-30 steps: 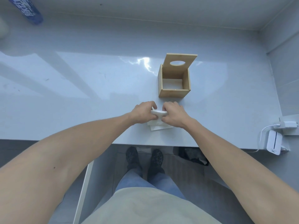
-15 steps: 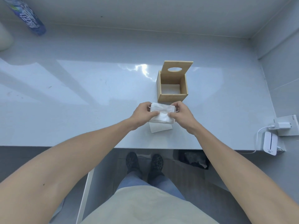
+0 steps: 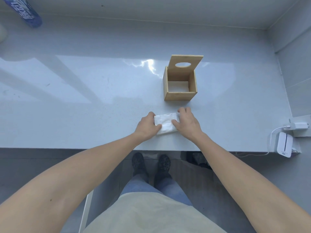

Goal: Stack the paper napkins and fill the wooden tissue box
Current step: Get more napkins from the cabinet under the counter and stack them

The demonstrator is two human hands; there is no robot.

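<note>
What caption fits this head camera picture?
Two hands, left and right, square up napkins on the table before an open wooden box.

Napkin stack (image 3: 165, 122) on table (image 3: 84, 115) near front edge, between left hand (image 3: 146, 127) and right hand (image 3: 186, 124); wooden box (image 3: 180, 84) behind it, bottle (image 3: 27, 11) far back-left, charger (image 3: 284, 145) right edge.

Glossy white counter (image 3: 84, 105), grey walls (image 3: 294, 47)
</note>
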